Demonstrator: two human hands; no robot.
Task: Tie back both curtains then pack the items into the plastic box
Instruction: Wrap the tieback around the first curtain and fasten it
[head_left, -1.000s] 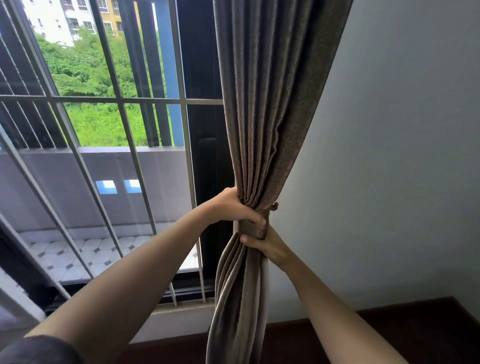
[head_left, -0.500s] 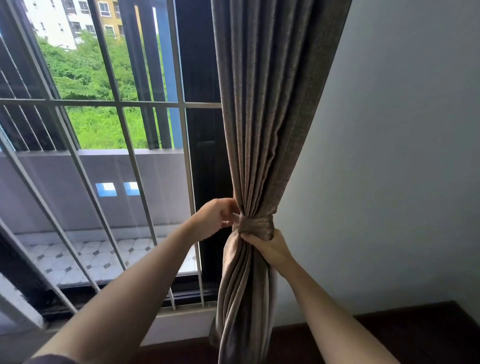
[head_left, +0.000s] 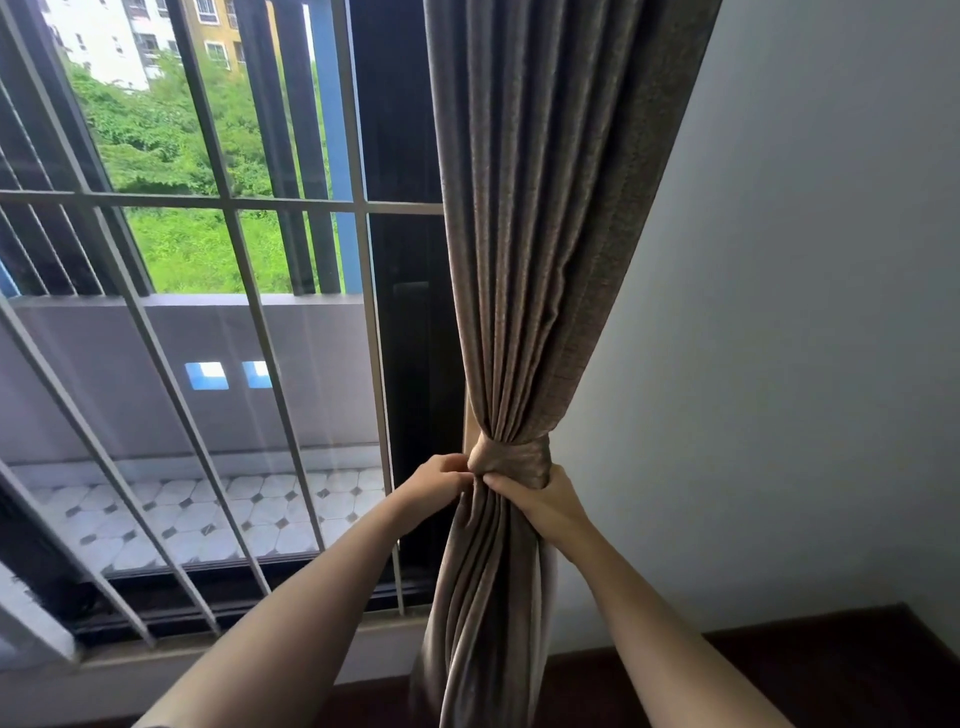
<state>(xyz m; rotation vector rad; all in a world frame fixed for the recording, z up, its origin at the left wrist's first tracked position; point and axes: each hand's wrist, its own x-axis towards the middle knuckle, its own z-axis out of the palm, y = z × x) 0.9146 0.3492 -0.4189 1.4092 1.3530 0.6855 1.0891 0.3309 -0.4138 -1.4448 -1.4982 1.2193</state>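
Note:
A brown-grey curtain (head_left: 540, 218) hangs at the right side of the window, gathered into a bundle. A tie-back band (head_left: 514, 458) of the same fabric wraps the bundle at its narrowest point. My left hand (head_left: 439, 480) pinches the band's left end, fingers closed on the fabric. My right hand (head_left: 540, 506) grips the curtain bundle just under the band, thumb pressed against the band's lower edge. Below the hands the curtain (head_left: 488, 613) falls in loose folds. The other curtain, the plastic box and the items are out of view.
A window with a grey metal grille (head_left: 223, 202) fills the left. Beyond it lie a tiled balcony floor (head_left: 208, 514) and greenery. A pale wall (head_left: 779, 364) stands right of the curtain, with dark skirting (head_left: 810, 623) at its base.
My left hand came off the top of the gathered curtain and moved to the band's left end. The band now shows wrapped around the bundle. My right hand stayed under it.

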